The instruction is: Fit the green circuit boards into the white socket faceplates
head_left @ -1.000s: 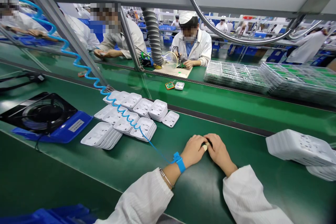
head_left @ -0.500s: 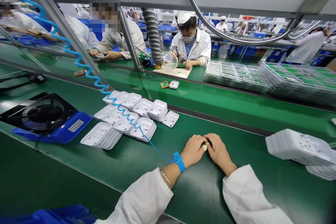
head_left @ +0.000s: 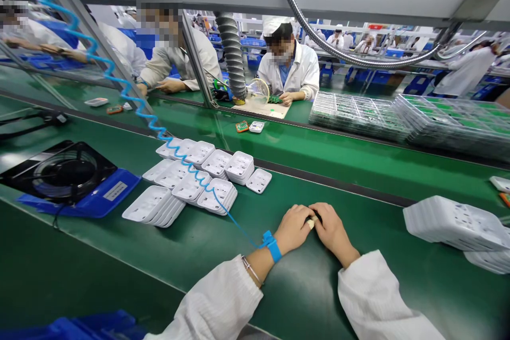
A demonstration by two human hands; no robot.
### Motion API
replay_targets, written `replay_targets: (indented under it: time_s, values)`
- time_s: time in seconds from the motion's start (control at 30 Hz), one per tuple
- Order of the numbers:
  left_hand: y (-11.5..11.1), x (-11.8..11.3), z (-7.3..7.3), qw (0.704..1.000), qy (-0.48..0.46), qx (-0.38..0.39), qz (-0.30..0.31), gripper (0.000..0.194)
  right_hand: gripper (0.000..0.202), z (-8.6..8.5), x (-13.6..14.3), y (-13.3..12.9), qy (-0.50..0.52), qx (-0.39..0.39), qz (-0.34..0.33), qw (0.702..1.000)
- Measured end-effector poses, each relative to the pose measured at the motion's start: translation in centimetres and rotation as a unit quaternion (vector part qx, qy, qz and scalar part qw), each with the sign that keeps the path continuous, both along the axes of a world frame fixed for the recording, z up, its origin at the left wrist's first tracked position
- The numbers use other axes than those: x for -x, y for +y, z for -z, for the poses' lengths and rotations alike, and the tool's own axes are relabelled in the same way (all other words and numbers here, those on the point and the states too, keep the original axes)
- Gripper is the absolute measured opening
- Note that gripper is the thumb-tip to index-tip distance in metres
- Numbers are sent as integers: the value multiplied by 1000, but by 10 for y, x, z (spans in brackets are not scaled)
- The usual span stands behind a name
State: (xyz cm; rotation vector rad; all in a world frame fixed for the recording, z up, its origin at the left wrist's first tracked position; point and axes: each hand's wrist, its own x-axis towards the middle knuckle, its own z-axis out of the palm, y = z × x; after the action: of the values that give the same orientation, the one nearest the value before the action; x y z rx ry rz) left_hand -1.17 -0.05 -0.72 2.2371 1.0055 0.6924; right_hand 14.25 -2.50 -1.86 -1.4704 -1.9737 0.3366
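My left hand rests on the green bench, its fingers curled down, with a blue strap and a thin bracelet at the wrist. Against it, fingertips meeting, lies my right hand, also curled. A small pale-yellow cover shows where the thumbs meet. Both hands look closed; whatever they may hold is hidden beneath them. Left of them stand several stacks of white plastic covers with cut-outs, and a single white cover lies beside those. More stacked white covers lean over at the right.
A coiled blue cord crosses above the left stacks to my wrist strap. A black fan sits on a blue base at left. Beyond the dark ledge, a green belt carries an orange-edged circuit board. A co-worker sits opposite.
My hands have not moved. The board and white part on the belt shifted slightly left, and other parts came into view at the far right and far left. The coiled cord swung right.
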Motion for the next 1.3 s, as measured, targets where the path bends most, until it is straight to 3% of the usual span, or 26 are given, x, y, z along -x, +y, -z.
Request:
replay_targets:
  time_s: [1.3]
  values:
    - [0,0,1,1000,-4,-2,-5,13,20,-2,1,0,-10,-1,2,1000]
